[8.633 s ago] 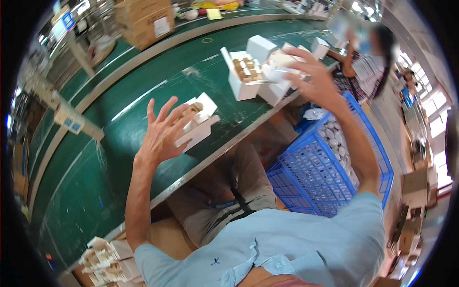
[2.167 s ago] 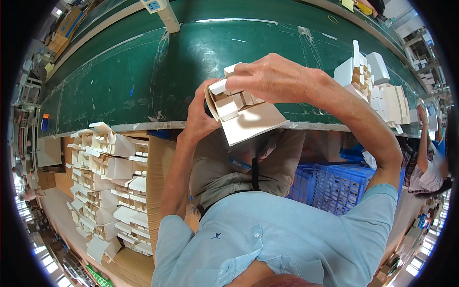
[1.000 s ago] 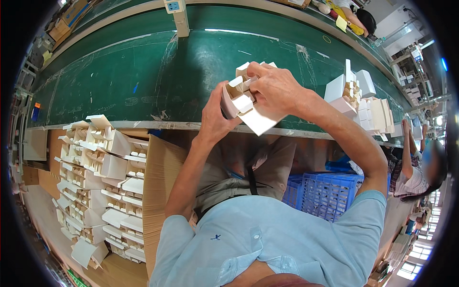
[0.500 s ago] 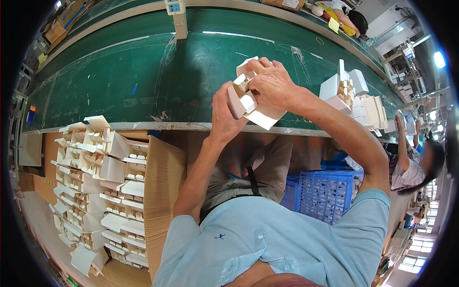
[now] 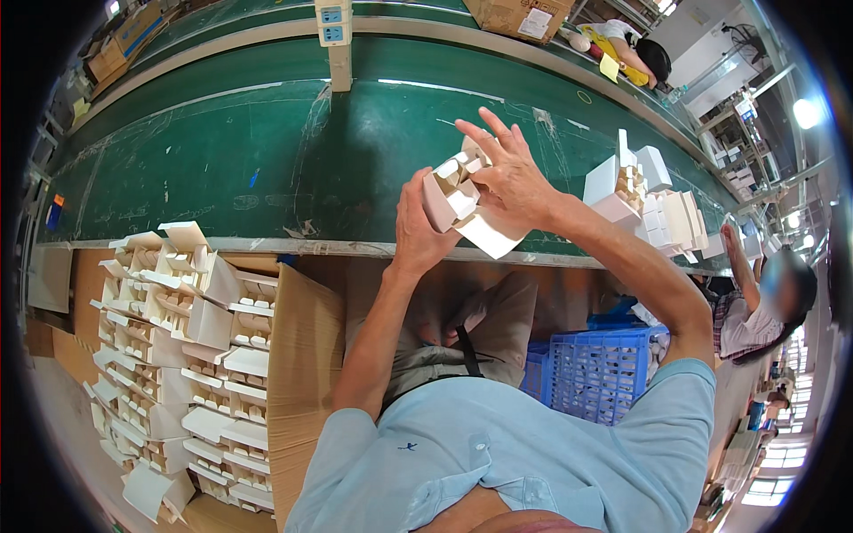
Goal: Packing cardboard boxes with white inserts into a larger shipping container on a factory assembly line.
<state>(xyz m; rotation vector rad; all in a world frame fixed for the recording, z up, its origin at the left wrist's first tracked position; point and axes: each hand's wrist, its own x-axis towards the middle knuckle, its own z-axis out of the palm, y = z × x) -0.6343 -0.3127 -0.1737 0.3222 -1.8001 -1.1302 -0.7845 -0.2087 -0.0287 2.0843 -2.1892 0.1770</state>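
Observation:
A small white carton (image 5: 490, 234) with its lid flaps folded out is held tilted above the near edge of the green bench. Folded card dividers show inside it. My left hand (image 5: 418, 224) grips the carton's left side, fingers wrapped round its wall. At its right side is my right hand (image 5: 518, 181), the upper fingers stretched out and spread above the carton. The thumb side of that hand is close against the dividers; whether it touches them is hard to tell.
The green bench (image 5: 222, 160) runs across in front of me. More white cartons (image 5: 653, 191) are heaped on it at the right. Left of me a large cardboard box (image 5: 306, 355) holds stacked open cartons (image 5: 195, 311). A blue crate (image 5: 595, 373) stands under the bench; another person (image 5: 755, 302) is at far right.
My right hand's fingers have lifted off the carton's far flap and spread apart. My left hand still holds the carton. The whole view has shifted slightly.

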